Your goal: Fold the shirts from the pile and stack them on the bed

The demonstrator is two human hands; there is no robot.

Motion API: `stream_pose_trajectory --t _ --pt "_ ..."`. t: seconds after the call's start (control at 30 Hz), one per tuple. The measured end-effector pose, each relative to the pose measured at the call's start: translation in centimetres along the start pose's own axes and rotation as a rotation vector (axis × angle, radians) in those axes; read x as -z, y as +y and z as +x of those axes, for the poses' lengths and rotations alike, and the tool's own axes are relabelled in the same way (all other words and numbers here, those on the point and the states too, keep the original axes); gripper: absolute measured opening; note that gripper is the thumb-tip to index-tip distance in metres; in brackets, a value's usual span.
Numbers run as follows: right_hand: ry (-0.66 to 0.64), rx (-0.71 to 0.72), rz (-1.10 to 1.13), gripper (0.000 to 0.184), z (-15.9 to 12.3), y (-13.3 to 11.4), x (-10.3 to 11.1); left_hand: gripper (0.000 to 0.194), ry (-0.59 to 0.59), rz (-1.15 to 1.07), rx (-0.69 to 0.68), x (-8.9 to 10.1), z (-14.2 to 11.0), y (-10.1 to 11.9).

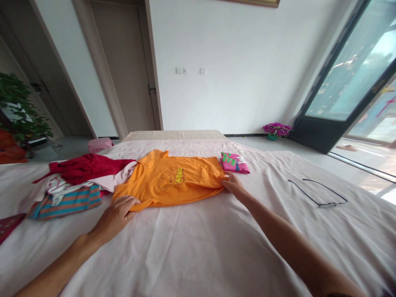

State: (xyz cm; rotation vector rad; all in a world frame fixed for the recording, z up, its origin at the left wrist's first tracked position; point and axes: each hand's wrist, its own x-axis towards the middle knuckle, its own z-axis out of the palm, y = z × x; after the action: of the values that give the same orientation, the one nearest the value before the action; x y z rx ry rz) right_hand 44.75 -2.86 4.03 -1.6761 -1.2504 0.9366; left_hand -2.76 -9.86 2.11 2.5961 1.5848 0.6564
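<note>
An orange T-shirt (194, 169) with a printed drawing and yellow letters lies spread sideways, its neck to the left and its hem to the right. My left hand (119, 212) is closed on the near sleeve, with the fingertips partly hidden by cloth. At the right end, my right hand (234, 185) grips the near corner of the hem. Just beyond that hand lies a folded pink garment (236, 166) with a green and white print.
A loose clothes pile holds a red garment (89, 167) and a striped blue and orange one (72, 203). Eyeglasses (329, 203) lie on the pale sheet (192, 251) to the right. A dark red object (9, 227) is at the left edge. A pink stool (100, 144) stands beyond.
</note>
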Motion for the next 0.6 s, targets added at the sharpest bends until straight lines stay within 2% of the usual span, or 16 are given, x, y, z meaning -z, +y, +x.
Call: stream_pose_trajectory --t 0.1,0.2,0.3,0.47,0.53,0.6 --pt "-0.059 0.0 0.122 0.059 -1.4 0.5 1.2 0.029 0.017 -0.051 -0.008 0.8 -0.4 -0.1" --pt "-0.142 -0.018 0.233 0.052 -3.3 0.9 3.5 0.031 -0.05 -0.072 -0.039 1.9 -1.4 0.2" --pt "-0.172 -0.076 0.246 0.049 -5.0 1.5 5.6 0.033 -0.145 -0.078 -0.041 2.5 -2.2 1.8" --pt "-0.16 -0.137 -0.051 0.051 -6.1 2.8 7.7 0.03 -0.318 -0.158 -0.039 3.1 -2.6 5.5" --pt "-0.175 -0.145 -0.194 0.045 -5.7 3.0 8.6 0.024 -0.375 -0.227 -0.014 3.5 -2.2 5.6" --pt "-0.159 -0.103 -0.354 0.034 -5.0 2.8 9.5 0.023 -0.333 -0.277 0.053 3.8 -1.4 4.2"
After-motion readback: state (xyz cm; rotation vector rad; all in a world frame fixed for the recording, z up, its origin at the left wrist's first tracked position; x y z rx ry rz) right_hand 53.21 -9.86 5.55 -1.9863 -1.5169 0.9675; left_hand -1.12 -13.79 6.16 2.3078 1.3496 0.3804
